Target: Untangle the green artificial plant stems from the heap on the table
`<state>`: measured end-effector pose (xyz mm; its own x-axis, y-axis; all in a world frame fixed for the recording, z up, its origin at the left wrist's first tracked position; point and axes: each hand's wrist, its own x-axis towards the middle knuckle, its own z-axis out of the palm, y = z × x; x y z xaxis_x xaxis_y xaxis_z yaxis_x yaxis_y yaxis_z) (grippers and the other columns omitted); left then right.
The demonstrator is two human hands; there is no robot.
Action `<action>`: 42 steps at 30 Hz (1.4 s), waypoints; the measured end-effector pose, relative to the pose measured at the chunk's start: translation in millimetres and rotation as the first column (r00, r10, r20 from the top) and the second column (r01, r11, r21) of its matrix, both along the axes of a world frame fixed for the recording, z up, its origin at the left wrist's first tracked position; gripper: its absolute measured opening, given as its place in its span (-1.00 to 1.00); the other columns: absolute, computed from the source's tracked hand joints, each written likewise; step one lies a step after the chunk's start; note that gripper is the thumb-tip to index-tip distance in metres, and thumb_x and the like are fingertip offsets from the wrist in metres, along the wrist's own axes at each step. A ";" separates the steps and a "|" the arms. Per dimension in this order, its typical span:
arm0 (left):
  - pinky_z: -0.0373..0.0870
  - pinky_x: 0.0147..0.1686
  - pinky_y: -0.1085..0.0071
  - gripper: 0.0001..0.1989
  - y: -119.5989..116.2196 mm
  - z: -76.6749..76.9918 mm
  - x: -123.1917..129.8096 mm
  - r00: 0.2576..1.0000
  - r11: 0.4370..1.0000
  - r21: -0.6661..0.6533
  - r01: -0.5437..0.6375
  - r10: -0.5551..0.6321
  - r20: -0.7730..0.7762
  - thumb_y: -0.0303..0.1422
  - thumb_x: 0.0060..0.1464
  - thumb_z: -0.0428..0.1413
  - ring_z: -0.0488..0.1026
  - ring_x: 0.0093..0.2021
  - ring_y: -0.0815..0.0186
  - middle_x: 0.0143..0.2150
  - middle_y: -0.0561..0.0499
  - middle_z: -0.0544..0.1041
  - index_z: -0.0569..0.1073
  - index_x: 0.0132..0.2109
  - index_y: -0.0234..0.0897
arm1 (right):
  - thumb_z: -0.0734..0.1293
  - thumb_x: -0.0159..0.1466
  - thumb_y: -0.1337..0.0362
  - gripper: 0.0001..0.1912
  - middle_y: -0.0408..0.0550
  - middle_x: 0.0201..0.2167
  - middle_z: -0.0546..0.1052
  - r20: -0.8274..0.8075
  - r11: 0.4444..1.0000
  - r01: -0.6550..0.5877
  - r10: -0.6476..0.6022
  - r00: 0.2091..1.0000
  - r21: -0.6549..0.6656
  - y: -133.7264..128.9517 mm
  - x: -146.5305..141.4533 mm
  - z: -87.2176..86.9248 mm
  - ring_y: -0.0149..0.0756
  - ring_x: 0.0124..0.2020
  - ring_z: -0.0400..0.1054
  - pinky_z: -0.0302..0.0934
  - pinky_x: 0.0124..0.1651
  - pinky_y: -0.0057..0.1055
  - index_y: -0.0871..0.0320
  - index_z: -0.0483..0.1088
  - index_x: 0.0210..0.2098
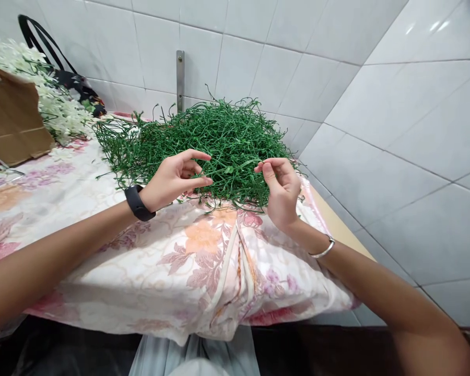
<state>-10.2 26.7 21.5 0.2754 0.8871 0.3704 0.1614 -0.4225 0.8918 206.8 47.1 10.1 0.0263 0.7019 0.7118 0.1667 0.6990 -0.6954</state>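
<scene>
A large tangled heap of thin green artificial stems [231, 130] lies on the flowered cloth. In front of it, my left hand [182, 175], with a black band at the wrist, has its thumb and fingers apart and nothing between them. To the right, my right hand [282, 188], with a silver bangle, pinches the end of a green stem [241, 168] between thumb and forefinger. That stem reaches leftward across the heap toward my left hand; its far end is hard to tell from the stems behind.
White artificial flowers [60, 99] and a brown cardboard box [13, 115] are at the left. Behind them stands a dark bag with black handles [76, 86]. A metal bracket [180, 78] is on the tiled wall. The flowered cloth [141, 282] hangs over the table's front edge.
</scene>
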 end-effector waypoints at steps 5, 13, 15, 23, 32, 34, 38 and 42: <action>0.31 -0.63 0.58 -0.76 7.7 -2.6 -4.6 0.999 1.000 0.024 -0.020 0.019 0.045 -0.37 -0.20 0.22 0.31 -0.58 0.52 -0.43 0.04 0.41 0.39 -0.31 -0.32 | 0.22 0.18 0.20 -0.88 -0.16 -0.44 0.35 0.005 1.000 0.006 -0.006 1.000 0.006 5.1 1.7 2.5 -0.48 -0.35 0.27 0.17 -0.21 -0.48 0.12 0.27 -0.38; 0.26 -0.68 0.52 -0.87 16.5 13.0 -18.8 0.945 0.946 0.230 -0.231 0.161 0.286 -0.43 -0.20 0.22 0.27 -0.63 0.56 -0.41 0.10 0.47 0.42 -0.42 -0.28 | 0.26 0.14 0.18 -0.83 -0.21 -0.54 0.26 0.183 0.994 -0.076 0.089 0.979 -0.080 14.8 6.7 15.2 -0.55 -0.52 0.16 0.11 -0.39 -0.53 0.16 0.26 -0.44; 0.24 -0.70 0.49 -0.86 18.5 18.2 -24.2 0.926 0.922 0.278 -0.270 0.170 0.337 -0.44 -0.22 0.24 0.27 -0.65 0.56 -0.42 0.15 0.48 0.42 -0.43 -0.24 | 0.30 0.11 0.21 -0.84 -0.20 -0.50 0.28 0.202 0.988 -0.131 0.145 0.969 -0.082 12.3 7.1 26.7 -0.57 -0.50 0.15 0.10 -0.41 -0.54 0.16 0.26 -0.43; 0.19 -0.70 0.43 -0.87 25.4 30.1 -38.9 0.858 0.848 0.335 -0.411 0.236 0.456 -0.41 -0.23 0.25 0.26 -0.68 0.54 -0.47 0.20 0.49 0.44 -0.46 -0.18 | 0.36 0.03 0.32 -0.76 -0.15 -0.34 0.36 0.484 0.901 -0.369 0.433 0.760 -0.227 16.3 7.9 109.4 -0.53 -0.39 0.21 0.17 -0.31 -0.52 0.18 0.33 -0.29; 0.21 -0.66 0.45 -0.82 36.7 28.3 -50.4 0.824 0.845 0.248 -0.473 0.325 0.464 -0.35 -0.28 0.24 0.25 -0.66 0.52 -0.50 0.11 0.45 0.43 -0.44 -0.27 | 0.36 0.03 0.28 -0.70 -0.10 -0.22 0.42 0.803 0.920 -0.257 0.385 0.454 -0.296 33.7 -11.8 206.1 -0.49 -0.36 0.27 0.15 -0.24 -0.42 0.18 0.37 -0.21; 0.24 -0.61 0.46 -0.79 39.3 26.6 -52.9 0.823 0.838 0.246 -0.488 0.348 0.448 -0.35 -0.29 0.24 0.27 -0.61 0.50 -0.46 0.08 0.45 0.43 -0.41 -0.29 | 0.36 0.03 0.27 -0.70 -0.11 -0.27 0.43 0.834 0.930 -0.222 0.362 0.416 -0.293 30.5 -17.3 213.8 -0.49 -0.38 0.27 0.15 -0.26 -0.43 0.16 0.37 -0.22; 0.31 -0.38 0.36 -0.75 35.4 22.2 -50.7 0.846 0.816 0.289 -0.501 0.391 0.362 -0.31 -0.21 0.18 0.35 -0.43 0.38 -0.36 0.01 0.45 0.42 -0.29 -0.28 | 0.38 -0.01 0.26 -0.67 -0.16 -0.39 0.42 0.836 0.925 -0.204 0.376 0.400 -0.319 24.9 -30.8 208.1 -0.48 -0.40 0.26 0.14 -0.32 -0.46 0.15 0.35 -0.23; 0.04 0.02 0.07 -0.48 11.7 19.6 -32.7 0.786 0.646 0.476 -0.597 0.591 0.183 -0.20 -0.20 0.19 0.17 0.04 0.09 0.01 -0.01 0.33 0.29 -0.03 -0.14 | 0.33 0.03 0.27 -0.66 -0.18 -0.43 0.40 0.853 0.888 -0.253 0.445 0.271 -0.383 18.2 -50.3 175.0 -0.50 -0.42 0.25 0.12 -0.41 -0.51 0.15 0.31 -0.18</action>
<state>-42.9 38.4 41.2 -0.2527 0.5563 0.7916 0.5247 -0.6086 0.5952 156.4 65.3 185.2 -0.8317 0.5553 0.0059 0.5137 0.7734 -0.3714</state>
